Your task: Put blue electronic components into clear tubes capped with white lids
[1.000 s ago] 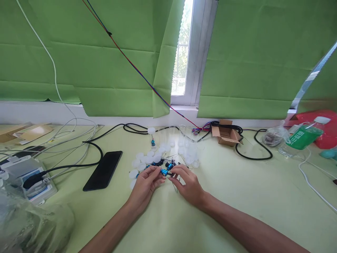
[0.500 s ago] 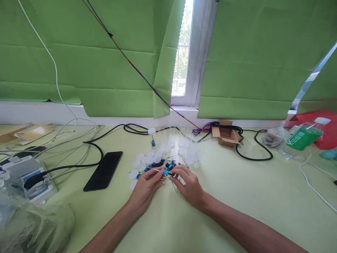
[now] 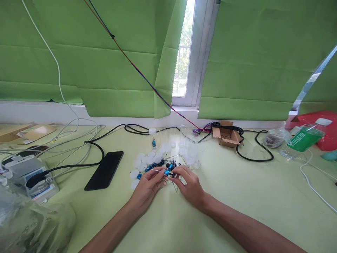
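Between my two hands is a small blue-and-black cylinder with a thin metal rod (image 3: pixel 167 172), the rod pointing left. My left hand (image 3: pixel 147 184) pinches its blue part between thumb and fingers. On the black end, the fingertips of my right hand (image 3: pixel 190 183) are closed. Just beyond my hands lies a pile of blue and black parts with thin metal rods (image 3: pixel 171 164). White round caps (image 3: pixel 134 174) are scattered to the left of that pile. Clear plastic tubes (image 3: pixel 190 154) stand behind it, and one capped tube (image 3: pixel 152 140) has a blue part inside.
A black phone (image 3: pixel 104 171) lies left of my hands. Further left are a power strip (image 3: pixel 43 186) with plugs and a clear plastic bag (image 3: pixel 39 225). An open cardboard box (image 3: pixel 228 135), black cable (image 3: pixel 254 160) and a green-labelled bottle (image 3: pixel 302 138) are toward the back right.
The whole view has shifted slightly. Both hands keep the same hold on the blue-and-black cylinder, with no clear movement between them.
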